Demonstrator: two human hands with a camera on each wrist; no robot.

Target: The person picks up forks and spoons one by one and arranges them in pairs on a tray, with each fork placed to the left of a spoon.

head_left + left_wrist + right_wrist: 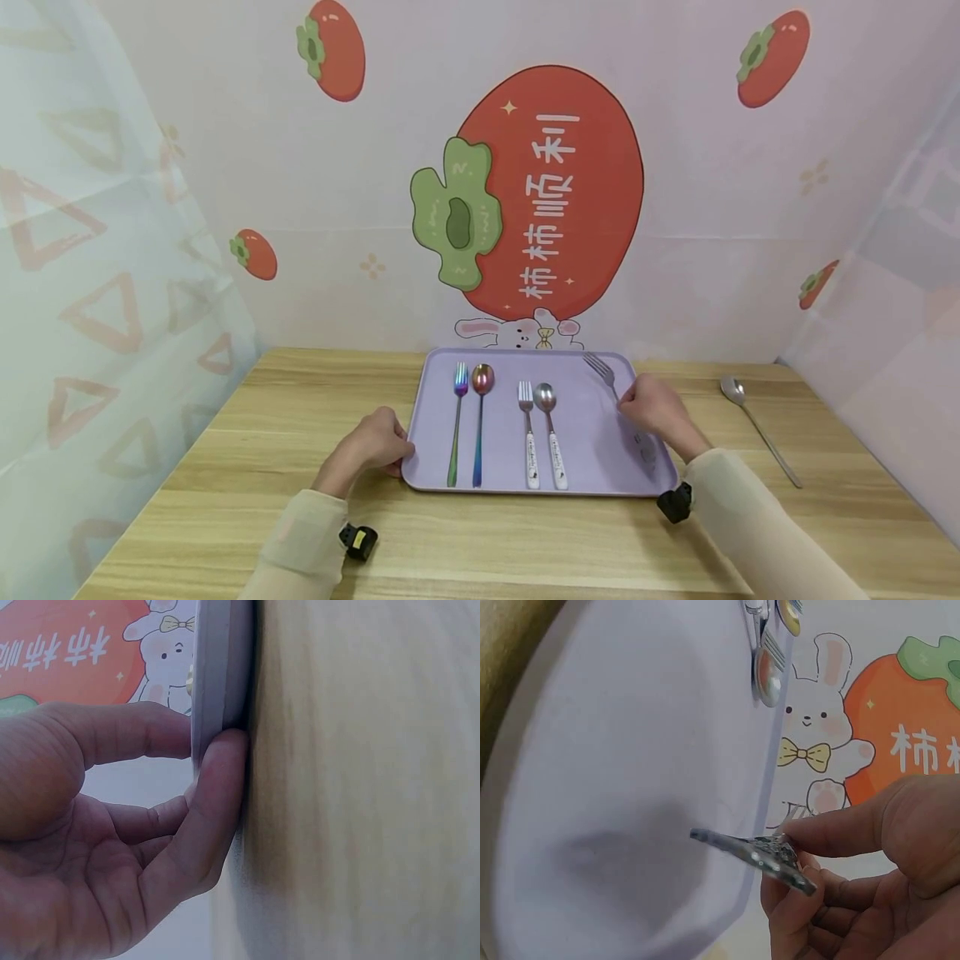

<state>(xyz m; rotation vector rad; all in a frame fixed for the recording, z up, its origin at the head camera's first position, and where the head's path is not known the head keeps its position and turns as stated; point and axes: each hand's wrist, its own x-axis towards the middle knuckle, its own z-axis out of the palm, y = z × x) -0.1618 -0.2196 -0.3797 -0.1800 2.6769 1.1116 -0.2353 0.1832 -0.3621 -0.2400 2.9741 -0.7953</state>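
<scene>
My left hand [378,442] pinches the left rim of a lilac tray [500,450]; in the left wrist view a finger lies under the tray edge [217,682] with the thumb against the upper side. My right hand [654,410] grips a silver fork [600,367] by its handle over the tray's right part, tines pointing away. The patterned handle end [757,859] stands off the tray surface, a shadow beneath it. On the tray lie a rainbow fork [461,383], a rainbow spoon [483,381], a white-handled fork [526,396] and a white-handled spoon [546,397].
A long-handled silver spoon [733,389] lies on the wooden table [300,400] to the right of the tray. A backdrop [337,167] with printed persimmons rises behind the table, and hanging sheets close off both sides.
</scene>
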